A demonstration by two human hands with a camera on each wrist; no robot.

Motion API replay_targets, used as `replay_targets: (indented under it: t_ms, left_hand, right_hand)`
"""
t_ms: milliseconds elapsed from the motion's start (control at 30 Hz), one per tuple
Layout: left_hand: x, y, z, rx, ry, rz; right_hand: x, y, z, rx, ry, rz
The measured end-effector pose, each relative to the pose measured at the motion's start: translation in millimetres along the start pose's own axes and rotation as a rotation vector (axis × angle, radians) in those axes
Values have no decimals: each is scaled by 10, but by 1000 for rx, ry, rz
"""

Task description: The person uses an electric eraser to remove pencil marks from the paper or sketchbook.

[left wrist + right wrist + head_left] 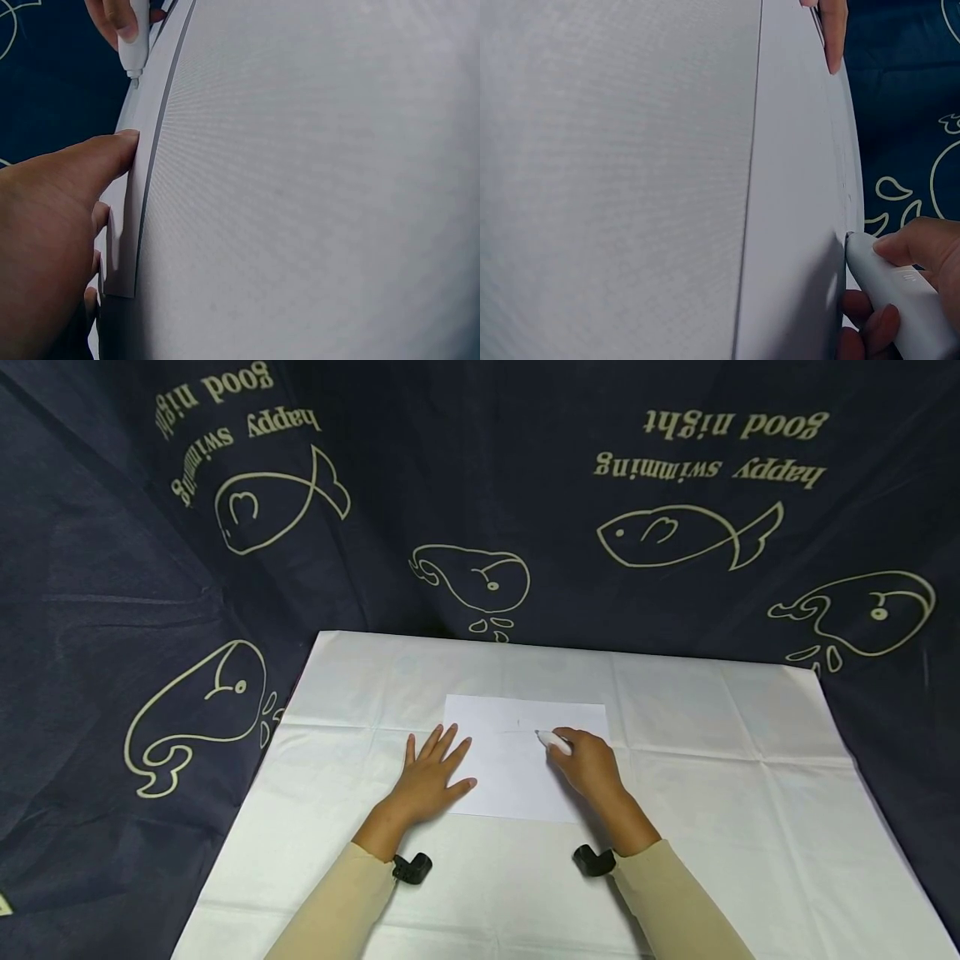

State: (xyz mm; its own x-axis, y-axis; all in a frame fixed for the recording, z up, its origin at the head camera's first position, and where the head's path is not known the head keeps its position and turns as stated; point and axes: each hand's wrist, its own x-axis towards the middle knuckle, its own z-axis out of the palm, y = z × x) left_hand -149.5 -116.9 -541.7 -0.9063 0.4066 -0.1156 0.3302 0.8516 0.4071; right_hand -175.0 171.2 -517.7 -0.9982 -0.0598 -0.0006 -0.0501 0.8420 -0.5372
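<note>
A sheet of white paper (517,781) lies flat on the table, with faint thin marks on its upper half. My right hand (592,766) grips a thick white marker (553,742), its dark tip at the paper's surface near the marks. In the right wrist view the marker (907,300) sits between the thumb and curled fingers. My left hand (430,781) rests with spread, straight fingers across the paper's left edge. From the left wrist view, its thumb (112,154) presses on the paper (127,255).
A white, creased cloth (720,827) covers the table. Behind it hangs a dark blue curtain (555,410) with whale and fish drawings and upside-down lettering. Small black devices (412,868) are strapped at both wrists, beside beige sleeves (678,893).
</note>
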Motion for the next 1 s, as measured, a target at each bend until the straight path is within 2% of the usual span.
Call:
replay_targets:
  t_ms: [400, 667, 1000]
  left_hand:
    - [-9, 18, -28, -5, 15, 11]
    - [-8, 15, -26, 1, -11, -4]
    - [1, 0, 0, 7, -1, 1]
  right_hand:
    - [2, 14, -5, 4, 3, 8]
    - [2, 13, -5, -8, 4, 0]
    - [12, 17, 3, -8, 3, -15]
